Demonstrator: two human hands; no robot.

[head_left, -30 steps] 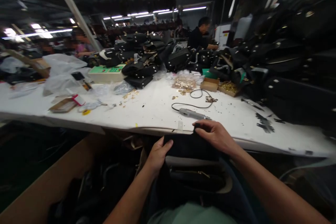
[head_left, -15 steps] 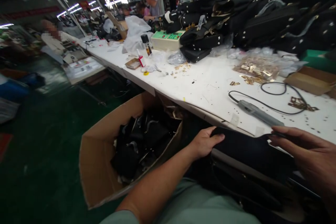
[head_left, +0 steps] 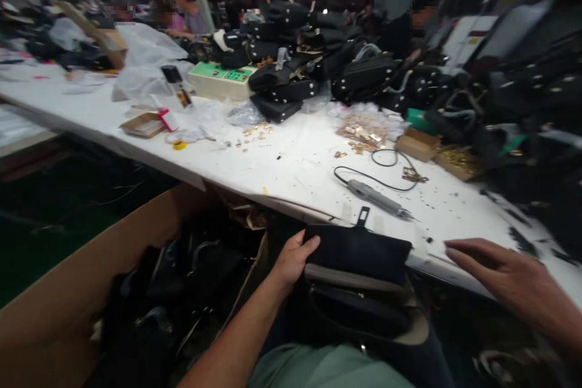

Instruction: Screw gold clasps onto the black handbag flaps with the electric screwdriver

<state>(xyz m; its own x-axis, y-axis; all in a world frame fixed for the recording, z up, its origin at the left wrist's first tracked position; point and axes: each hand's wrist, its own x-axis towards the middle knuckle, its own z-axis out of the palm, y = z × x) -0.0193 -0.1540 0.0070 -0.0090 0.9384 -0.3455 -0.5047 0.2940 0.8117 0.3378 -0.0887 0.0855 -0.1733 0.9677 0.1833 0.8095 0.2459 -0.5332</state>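
Note:
A black handbag [head_left: 359, 315] rests against my lap, its flap [head_left: 357, 250] lifted and laid back toward the table edge. My left hand [head_left: 293, 260] pinches the flap's left corner between thumb and fingers. From the flap's far side a narrow tab [head_left: 362, 217] with a rectangular opening sticks up onto the table. Beyond it lies a grey electric screwdriver [head_left: 379, 199] with a black cord, its bit pointing right. My right hand [head_left: 504, 282] hovers by the table edge, right of the bag and apart from it, fingers extended and holding nothing visible.
A cardboard box [head_left: 131, 224] of black bags stands to the left. On the white table [head_left: 300, 163] are gold metal fittings [head_left: 364, 132], a small carton [head_left: 417, 144], a green-topped device [head_left: 222, 80] and piled black bags [head_left: 291, 82]. A person [head_left: 413, 24] is behind the pile.
My right hand has let go of the flap's tab and moved off to the right. The view has swung right. My left hand keeps hold of the flap.

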